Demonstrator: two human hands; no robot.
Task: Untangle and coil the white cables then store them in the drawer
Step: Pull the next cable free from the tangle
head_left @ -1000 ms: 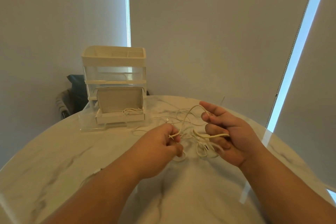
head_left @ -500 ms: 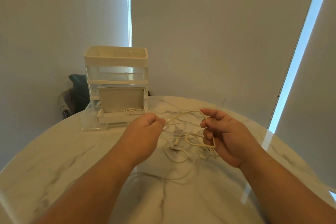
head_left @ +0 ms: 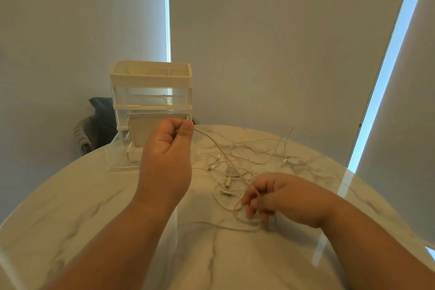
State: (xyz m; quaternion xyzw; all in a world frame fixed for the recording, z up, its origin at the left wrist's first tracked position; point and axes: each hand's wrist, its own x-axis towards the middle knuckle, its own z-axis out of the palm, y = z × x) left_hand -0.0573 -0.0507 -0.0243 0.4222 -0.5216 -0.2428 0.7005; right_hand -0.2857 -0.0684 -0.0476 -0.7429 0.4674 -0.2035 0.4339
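Note:
A tangle of thin white cables point(head_left: 247, 160) lies on the marble table point(head_left: 70, 207), right of centre. My left hand point(head_left: 169, 143) is raised in front of the drawer unit and pinches one cable end between thumb and fingers; that cable runs down to the pile. My right hand point(head_left: 270, 198) is low over the near side of the tangle, its fingers curled round cable loops. The clear drawer unit point(head_left: 150, 101) stands at the back left, its bottom drawer point(head_left: 122, 160) pulled out; my left hand hides most of the drawer's inside.
A dark chair point(head_left: 94, 125) stands behind the table's far left edge. Window blinds fill the background. The round table's edge curves close on the right.
My left hand has risen and moved away from the pile, pulling a cable end up and taut. My right hand has dropped lower onto the tangle.

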